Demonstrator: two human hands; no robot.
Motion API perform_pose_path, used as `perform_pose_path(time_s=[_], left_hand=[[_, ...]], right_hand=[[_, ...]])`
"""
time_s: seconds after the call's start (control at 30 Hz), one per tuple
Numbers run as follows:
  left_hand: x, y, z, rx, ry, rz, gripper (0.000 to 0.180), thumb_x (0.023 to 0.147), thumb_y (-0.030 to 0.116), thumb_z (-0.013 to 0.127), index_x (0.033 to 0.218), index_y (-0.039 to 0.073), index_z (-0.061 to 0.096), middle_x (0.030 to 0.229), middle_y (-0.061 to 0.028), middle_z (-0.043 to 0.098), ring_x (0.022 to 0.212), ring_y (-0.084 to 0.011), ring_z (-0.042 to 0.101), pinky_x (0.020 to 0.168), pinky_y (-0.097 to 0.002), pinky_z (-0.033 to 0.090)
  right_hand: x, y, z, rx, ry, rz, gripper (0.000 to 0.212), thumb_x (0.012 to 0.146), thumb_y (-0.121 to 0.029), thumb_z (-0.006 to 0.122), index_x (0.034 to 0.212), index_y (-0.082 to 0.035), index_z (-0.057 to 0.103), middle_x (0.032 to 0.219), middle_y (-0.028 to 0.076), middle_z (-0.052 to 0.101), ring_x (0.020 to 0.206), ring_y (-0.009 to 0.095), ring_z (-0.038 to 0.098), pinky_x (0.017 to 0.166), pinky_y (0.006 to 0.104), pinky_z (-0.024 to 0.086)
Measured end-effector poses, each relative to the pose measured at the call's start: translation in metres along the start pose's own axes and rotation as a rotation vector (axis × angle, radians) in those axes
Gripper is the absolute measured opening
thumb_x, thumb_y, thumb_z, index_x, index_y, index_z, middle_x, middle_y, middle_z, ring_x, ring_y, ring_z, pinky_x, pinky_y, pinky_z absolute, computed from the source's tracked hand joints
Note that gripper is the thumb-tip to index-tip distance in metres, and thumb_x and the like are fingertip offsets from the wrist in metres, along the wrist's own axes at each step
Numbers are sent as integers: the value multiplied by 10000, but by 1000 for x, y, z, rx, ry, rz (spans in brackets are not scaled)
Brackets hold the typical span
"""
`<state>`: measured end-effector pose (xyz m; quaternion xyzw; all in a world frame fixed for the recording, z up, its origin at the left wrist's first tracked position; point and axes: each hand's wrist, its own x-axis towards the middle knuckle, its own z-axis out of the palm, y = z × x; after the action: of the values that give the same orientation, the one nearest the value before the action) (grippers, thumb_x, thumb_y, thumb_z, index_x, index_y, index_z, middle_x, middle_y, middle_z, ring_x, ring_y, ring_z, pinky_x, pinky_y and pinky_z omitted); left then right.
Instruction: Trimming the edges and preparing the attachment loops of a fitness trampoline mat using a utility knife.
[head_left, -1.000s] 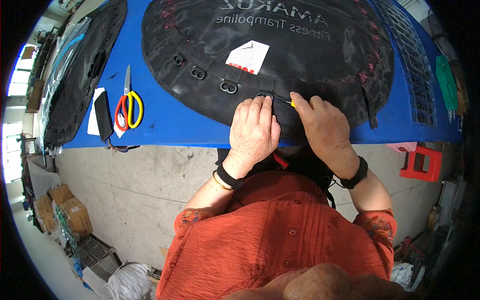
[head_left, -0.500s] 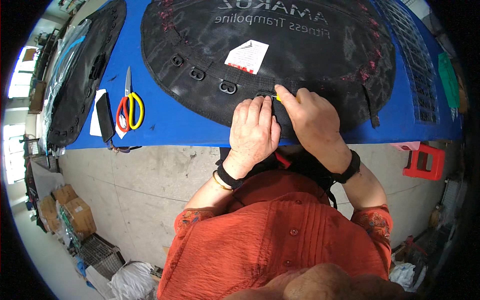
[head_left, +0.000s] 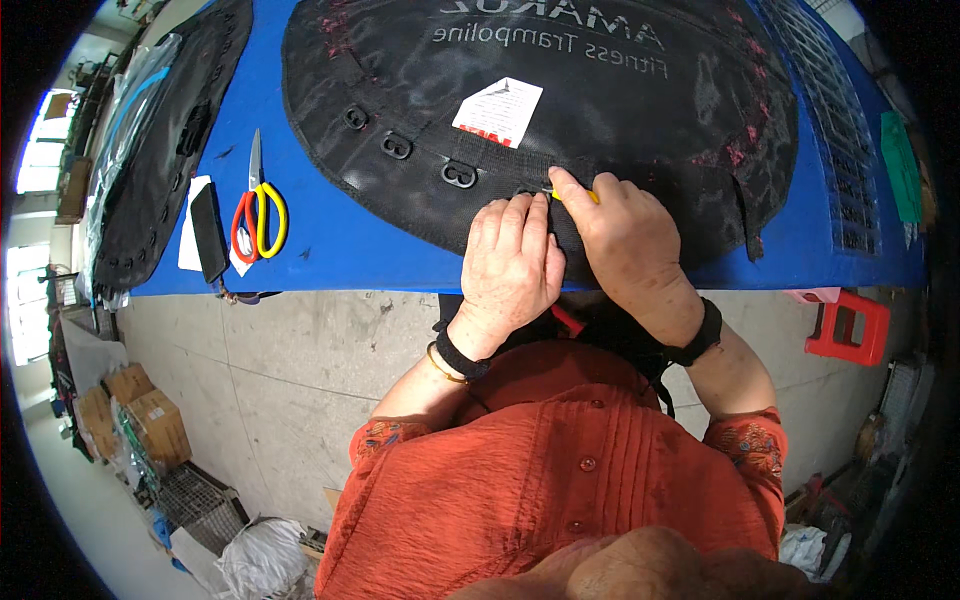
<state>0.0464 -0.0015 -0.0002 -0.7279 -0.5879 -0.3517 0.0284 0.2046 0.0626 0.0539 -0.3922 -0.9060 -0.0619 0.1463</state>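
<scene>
A round black trampoline mat point(head_left: 610, 120) lies on the blue table. My left hand point(head_left: 512, 255) presses flat on its near edge, fingers extended side by side. In my right hand point(head_left: 630, 240) is a small yellow-handled tool point(head_left: 594, 197) with a thin metal tip, its exact kind partly hidden by my fingers. The tip points left, at a black plastic ring on the mat's edge that my left fingertips mostly cover. Further left along the same edge sit several black rings, among them one nearby ring point(head_left: 459, 174). A torn white paper label point(head_left: 500, 110) lies on the mat behind my hands.
Left of the mat are red-and-yellow-handled scissors point(head_left: 260, 220) and a black strip point(head_left: 208, 235) over white paper. A second black mat point(head_left: 165, 190), partly under clear plastic, lies farther left. To the right are a wire grid point(head_left: 835, 150) and a red stool point(head_left: 850, 328).
The yellow handle has turned slightly in my right fingers, and more of it shows beside the thumb. Both hands stay at the same part of the mat's edge.
</scene>
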Motion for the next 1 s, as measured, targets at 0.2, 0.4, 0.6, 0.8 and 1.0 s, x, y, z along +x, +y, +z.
perform_pose_path(time_s=[0.2,0.4,0.6,0.8,1.0], left_hand=[[1,1,0,16,-2,9,471,854,135,679,1288,-46,654,1256,-208,648,1145,-401,607,1034,-498,483],[0,0,0,22,-3,9,466,858,138,676,1285,-47,655,1261,-208,646,1146,-401,605,1032,-497,480],[0,0,1,23,5,18,468,854,129,676,1285,-50,654,1263,-207,644,1141,-399,607,1029,-493,481],[1,-1,0,13,0,17,464,851,123,680,1281,-49,655,1250,-205,644,1130,-397,610,1022,-494,484],[0,-1,1,-11,23,14,461,856,122,681,1286,-44,656,1237,-199,650,1128,-393,613,1012,-483,494]], right_hand=[[0,-2,3,39,37,-9,385,907,-207,646,1276,-127,725,843,53,589,750,234,660,667,364,546],[0,-1,1,46,48,-17,391,902,-207,647,1275,-117,724,844,56,592,753,238,661,668,364,544],[-1,-2,5,51,35,-6,406,892,-211,665,1279,-102,720,851,66,604,756,239,667,673,369,549],[-5,-4,4,30,26,7,416,881,-209,675,1279,-96,716,842,66,607,742,244,666,671,373,550],[-13,2,-1,-36,-9,23,409,895,-180,657,1295,-111,707,853,65,610,759,244,669,674,369,552]])
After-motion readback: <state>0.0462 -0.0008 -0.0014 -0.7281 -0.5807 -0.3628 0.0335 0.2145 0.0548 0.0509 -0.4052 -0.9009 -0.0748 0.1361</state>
